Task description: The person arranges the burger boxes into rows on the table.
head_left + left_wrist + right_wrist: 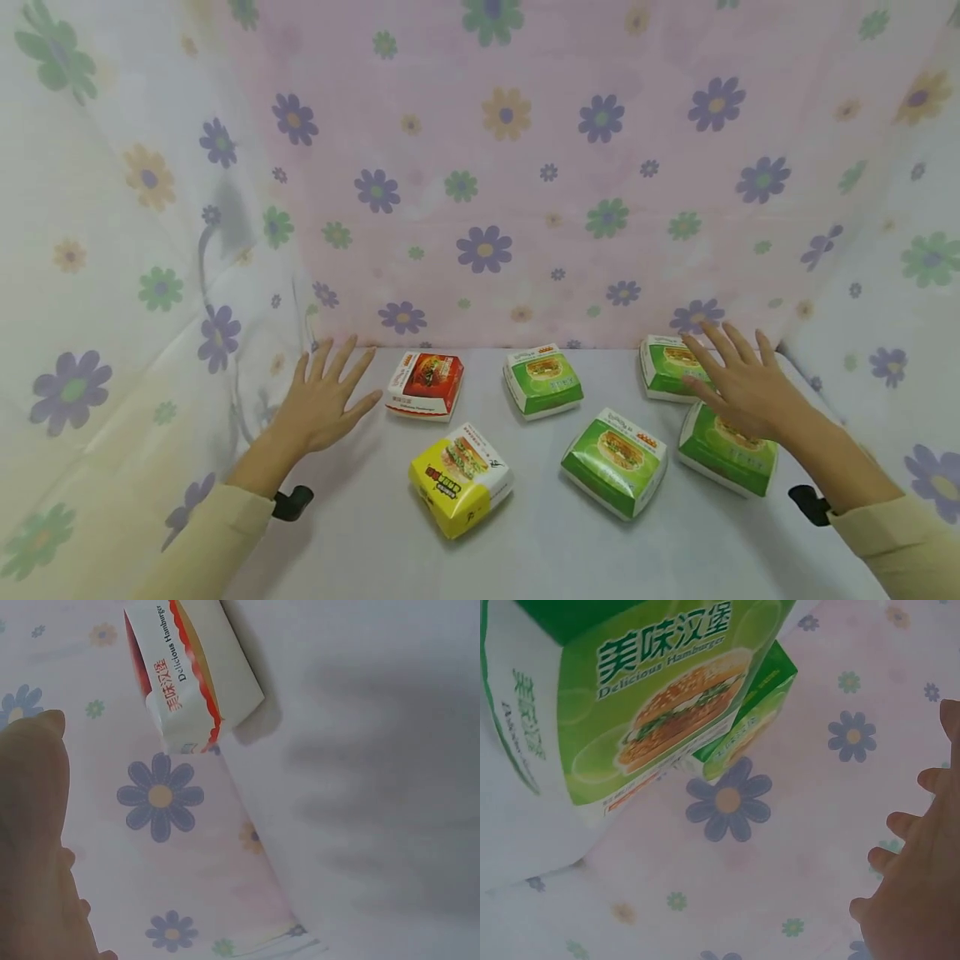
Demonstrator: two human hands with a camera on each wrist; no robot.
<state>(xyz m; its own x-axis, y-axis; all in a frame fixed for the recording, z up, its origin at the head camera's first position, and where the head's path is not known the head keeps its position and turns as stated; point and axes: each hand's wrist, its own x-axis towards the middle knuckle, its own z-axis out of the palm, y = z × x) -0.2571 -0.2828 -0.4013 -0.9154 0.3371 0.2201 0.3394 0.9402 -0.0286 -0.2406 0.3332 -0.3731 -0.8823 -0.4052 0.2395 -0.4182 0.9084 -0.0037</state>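
Observation:
My left hand [322,408] is spread with fingers apart, just left of a red hamburger box [427,385], and holds nothing. In the left wrist view that box's white side [199,675] shows, apart from the thumb [34,772]. On the right, my right hand [746,383] also has its fingers spread, with nothing in it. It hovers over two green hamburger boxes, a rear one [663,375] and a nearer one [731,454], partly covering both from the head view. The right wrist view shows a green box [660,697] apart from the fingers [900,825].
A yellow and white hamburger box [461,479] sits at the front middle of the white table [525,550]. Two more green boxes stand near the centre, one at the back [543,381] and one in front [615,462]. Flowered cloth [555,242] hangs behind and on both sides.

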